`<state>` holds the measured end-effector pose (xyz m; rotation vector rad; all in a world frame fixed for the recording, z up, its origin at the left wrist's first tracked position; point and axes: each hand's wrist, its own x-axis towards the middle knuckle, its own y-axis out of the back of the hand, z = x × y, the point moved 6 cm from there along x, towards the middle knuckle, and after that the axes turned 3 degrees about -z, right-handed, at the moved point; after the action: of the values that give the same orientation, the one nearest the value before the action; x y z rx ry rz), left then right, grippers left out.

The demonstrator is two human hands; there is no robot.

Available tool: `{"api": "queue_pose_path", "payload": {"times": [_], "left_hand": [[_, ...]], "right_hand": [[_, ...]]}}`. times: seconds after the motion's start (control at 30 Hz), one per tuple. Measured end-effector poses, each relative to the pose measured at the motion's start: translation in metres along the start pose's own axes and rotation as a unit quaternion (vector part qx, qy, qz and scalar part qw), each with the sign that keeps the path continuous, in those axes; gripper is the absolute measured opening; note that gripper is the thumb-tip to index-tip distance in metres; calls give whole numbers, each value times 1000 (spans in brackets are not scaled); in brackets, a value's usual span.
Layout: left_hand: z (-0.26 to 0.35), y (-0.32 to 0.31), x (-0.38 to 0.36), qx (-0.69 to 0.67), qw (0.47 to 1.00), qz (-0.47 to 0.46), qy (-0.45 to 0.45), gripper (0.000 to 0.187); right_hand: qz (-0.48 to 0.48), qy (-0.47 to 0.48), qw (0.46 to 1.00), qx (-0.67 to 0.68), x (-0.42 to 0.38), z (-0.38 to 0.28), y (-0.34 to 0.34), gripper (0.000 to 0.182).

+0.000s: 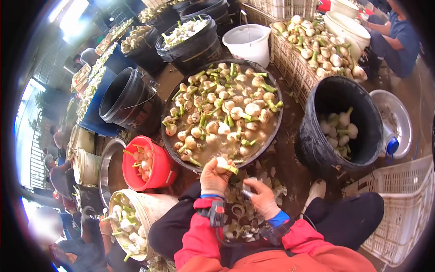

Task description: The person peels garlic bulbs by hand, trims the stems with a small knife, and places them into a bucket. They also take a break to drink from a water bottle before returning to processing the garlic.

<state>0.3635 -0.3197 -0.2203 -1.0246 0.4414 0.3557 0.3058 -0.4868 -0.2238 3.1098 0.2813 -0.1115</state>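
Note:
My left hand is closed around a garlic bulb with a cut green stem, held over the near rim of a wide black tub. In the tub, many garlic bulbs with short stems float in muddy water. My right hand is a little to the right and lower, closed on what looks like a small knife, a short grey metal piece mostly hidden by the fingers. Peeled skins and trimmings lie on the ground beneath both hands.
At right, a black bucket holds several white bulbs, beside a metal basin and a plastic crate. At left are a red bucket and a white bucket of garlic. A heaped crate and people stand around.

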Motion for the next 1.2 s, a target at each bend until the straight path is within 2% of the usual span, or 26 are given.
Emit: {"api": "queue_pose_path", "payload": {"times": [0.03,0.07,0.13,0.2,0.27,0.33,0.4,0.43,0.47,0.53,0.6,0.63,0.67,0.7,0.73,0.83,0.87,0.93,0.97,1.0,1.03,1.07,1.1,1.13,1.17,1.2], "left_hand": [[-14,7,-12,-56,998,-8,30,30],[-23,7,-30,-23,999,-10,-35,30],[-43,7,-60,18,999,5,-51,33],[-62,6,-80,55,995,-70,-44,42],[-67,-1,-103,200,976,-60,-69,49],[-63,-2,-119,376,913,-50,-154,55],[-57,0,-130,580,743,-47,-330,53],[-52,-20,-144,667,625,-38,-403,51],[-51,-24,-149,667,623,-40,-407,51],[-54,-27,-153,726,569,-34,-385,51],[-50,-27,-154,710,575,-43,-404,44],[-50,-4,-139,457,860,-52,-221,41],[-67,11,-134,122,991,-53,1,39],[-69,16,-133,1,995,-62,78,40],[-71,15,-136,-41,994,-38,95,40],[-71,18,-135,-17,994,-56,89,45],[-71,19,-135,27,994,-66,82,51],[-74,18,-135,70,991,-78,77,58],[-52,7,-140,420,890,-79,-161,66],[-45,-17,-157,689,620,-65,-369,76],[-40,-32,-166,765,514,-61,-383,89],[-39,-18,-158,703,601,-82,-371,84],[-39,-15,-150,573,755,-95,-305,78],[-43,-13,-143,418,874,-102,-225,72],[-40,-11,-139,348,920,-92,-153,56],[-50,11,-122,174,981,-80,26,52]], "right_hand": [[18,5,999,32,0,-13,0,35],[37,10,997,63,-2,-24,2,36],[48,0,992,117,-6,-22,2,38],[55,-4,983,173,-11,-26,9,39],[70,-39,975,206,-16,-36,15,41],[66,-24,974,213,-18,-41,17,44],[51,-41,997,39,-19,-30,13,45],[54,-52,997,26,-21,-25,11,45],[55,-48,997,28,-23,-22,9,45],[69,-65,995,-15,-24,-13,7,44],[66,-44,997,19,-24,-19,11,44],[25,-37,997,69,-22,-28,13,41],[-17,-32,992,119,-21,-36,15,40],[-58,8,996,70,-21,-43,17,43],[-62,9,996,71,-21,-48,17,43],[-117,-54,930,343,-28,-54,10,41],[-116,-54,931,342,-30,-52,7,41],[-74,-171,914,361,-31,-28,1,38],[-72,-150,932,322,-29,-27,3,35],[-72,-150,932,321,-30,-23,2,35],[-62,-157,927,334,-30,-19,2,34],[-51,-165,922,346,-30,-16,2,33],[-41,-140,931,336,-32,-19,4,34],[-45,-158,936,311,-33,-21,5,36],[-49,-120,940,315,-33,-24,6,37],[-54,-83,942,320,-34,-27,5,38]]}}
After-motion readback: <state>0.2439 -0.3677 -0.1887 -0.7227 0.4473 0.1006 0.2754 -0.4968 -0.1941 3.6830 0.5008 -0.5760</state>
